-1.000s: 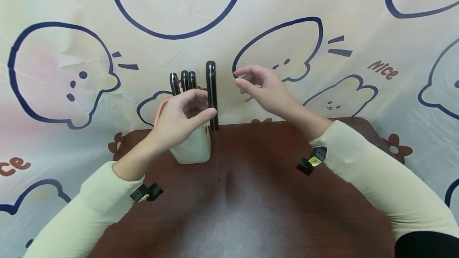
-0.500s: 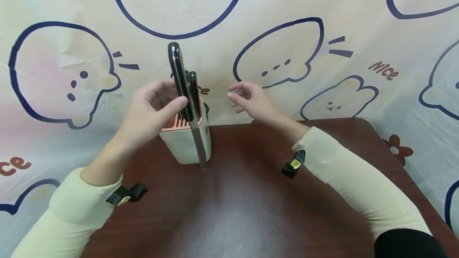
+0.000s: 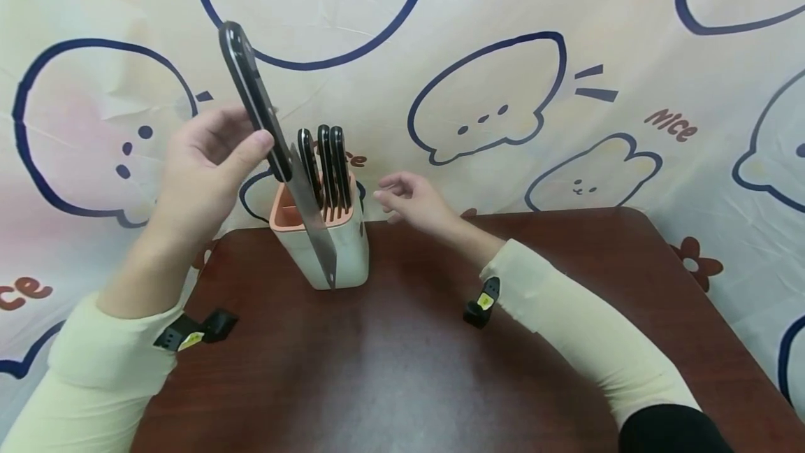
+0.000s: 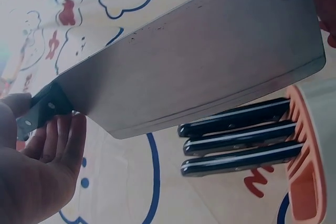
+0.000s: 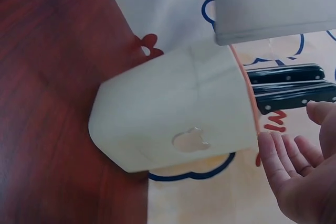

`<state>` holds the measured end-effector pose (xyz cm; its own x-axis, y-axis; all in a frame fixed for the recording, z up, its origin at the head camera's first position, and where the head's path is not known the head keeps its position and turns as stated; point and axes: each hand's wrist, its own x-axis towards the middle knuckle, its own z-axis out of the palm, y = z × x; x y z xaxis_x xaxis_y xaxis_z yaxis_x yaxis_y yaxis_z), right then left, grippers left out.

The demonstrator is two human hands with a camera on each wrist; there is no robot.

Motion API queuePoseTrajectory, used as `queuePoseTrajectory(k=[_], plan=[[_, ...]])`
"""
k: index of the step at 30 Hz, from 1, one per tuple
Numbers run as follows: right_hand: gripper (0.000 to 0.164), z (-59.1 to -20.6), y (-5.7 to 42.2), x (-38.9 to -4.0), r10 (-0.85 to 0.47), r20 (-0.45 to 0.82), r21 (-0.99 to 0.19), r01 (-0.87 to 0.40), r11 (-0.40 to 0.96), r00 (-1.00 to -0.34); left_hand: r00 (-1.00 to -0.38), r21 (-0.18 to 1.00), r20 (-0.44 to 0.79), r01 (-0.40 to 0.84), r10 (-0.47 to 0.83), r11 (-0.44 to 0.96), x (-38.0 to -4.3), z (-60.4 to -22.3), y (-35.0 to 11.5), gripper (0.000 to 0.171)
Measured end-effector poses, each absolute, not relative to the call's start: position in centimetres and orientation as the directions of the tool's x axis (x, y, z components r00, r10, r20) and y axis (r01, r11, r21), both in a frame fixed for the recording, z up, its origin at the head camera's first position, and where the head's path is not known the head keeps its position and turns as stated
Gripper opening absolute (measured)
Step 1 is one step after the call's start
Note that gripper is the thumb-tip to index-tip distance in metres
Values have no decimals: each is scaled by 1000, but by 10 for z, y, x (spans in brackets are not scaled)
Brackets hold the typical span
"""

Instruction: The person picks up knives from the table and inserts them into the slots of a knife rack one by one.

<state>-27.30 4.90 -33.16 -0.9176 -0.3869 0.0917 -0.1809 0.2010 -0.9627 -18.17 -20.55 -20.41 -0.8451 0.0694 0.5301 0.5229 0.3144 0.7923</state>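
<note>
My left hand (image 3: pixel 204 166) grips the black riveted handle of a cleaver (image 4: pixel 199 51), pinching it between thumb and fingers. The cleaver's broad steel blade points down and slants to the right, in front of a cream knife block (image 3: pixel 344 257) with a slotted peach top. Three black-handled knives (image 3: pixel 324 166) stand in the block's slots. To the right of the block, my right hand (image 3: pixel 418 205) hovers with loosely bent fingers and holds nothing. In the right wrist view its fingertips (image 5: pixel 265 142) are close by the block's rim, below the knife handles.
The block stands near the back edge of a dark reddish-brown table (image 3: pixel 428 341). Behind it hangs a pale cloth (image 3: pixel 352 12) with cartoon outlines, which also covers the sides. A wide compartment (image 5: pixel 251 93) rim in peach borders the block's top.
My left hand has carried the cleaver left and up, away from above the block's right side, tilting its handle leftward. My right hand has moved left and down, nearer the block.
</note>
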Motion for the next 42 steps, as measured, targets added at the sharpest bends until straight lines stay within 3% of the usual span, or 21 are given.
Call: queuePoseTrajectory(k=[16, 26, 42], plan=[[50, -357, 13, -275, -389, -1, -992, -47, 114, -921, -825, 824, 565, 565, -11, -36, -205, -182, -219, 27], [56, -362, -1, -271, -334, -16, -986, -40, 161, -942, -826, 823, 562, 564, -45, -76, -219, -176, -229, 26], [56, -362, -12, -265, -240, -60, -983, 15, 185, -969, -884, 883, 457, 465, -100, -69, -237, -170, -239, 31]])
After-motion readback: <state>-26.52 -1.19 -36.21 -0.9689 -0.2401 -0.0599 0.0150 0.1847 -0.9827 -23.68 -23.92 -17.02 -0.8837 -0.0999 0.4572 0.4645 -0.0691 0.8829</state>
